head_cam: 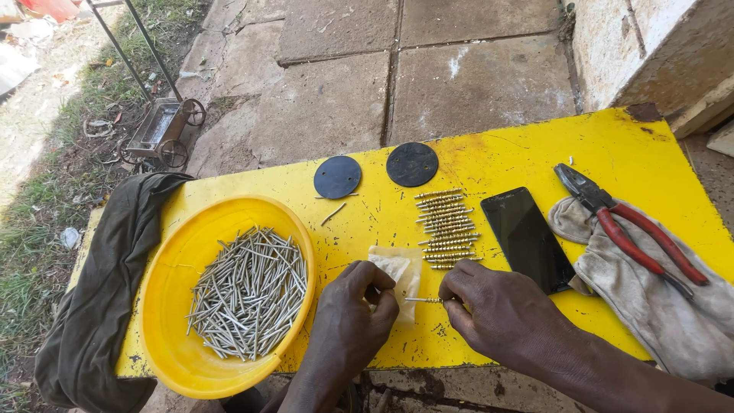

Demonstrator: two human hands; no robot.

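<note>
near the table's (535,153) front edge, the left hand (348,317) pinches a pale paper strip (397,269); the right hand (501,310) grips a nail (423,300), seemingly mid-wrap. next calls for a tight, even roll.

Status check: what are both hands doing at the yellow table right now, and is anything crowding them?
Left hand pinching pale sandpaper scrap. Right hand holding one nail by its end. Row of wrapped nails just beyond; phone close beside right hand.
</note>
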